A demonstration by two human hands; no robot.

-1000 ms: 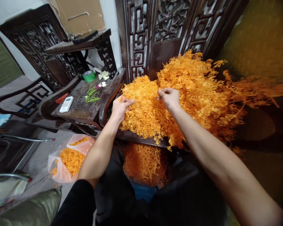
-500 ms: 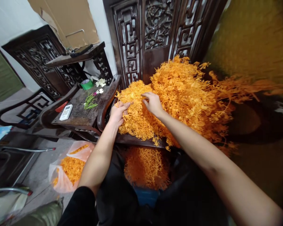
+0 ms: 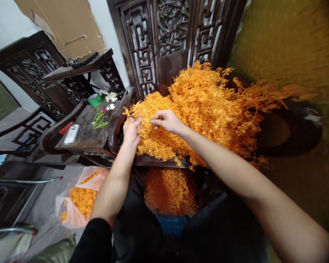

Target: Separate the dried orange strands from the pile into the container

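Left hand (image 3: 131, 131) grips sprigs (image 3: 127, 111), just apart from pinched right hand (image 3: 167, 121), at left edge of orange heap (image 3: 205, 102).

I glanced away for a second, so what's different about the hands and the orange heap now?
The right hand has moved left over the orange heap, from its middle to close beside the left hand. Whether either hand took hold of or let go of anything is too small to tell. The left hand stays at the heap's left edge. The plastic bag and the green tape stayed put.
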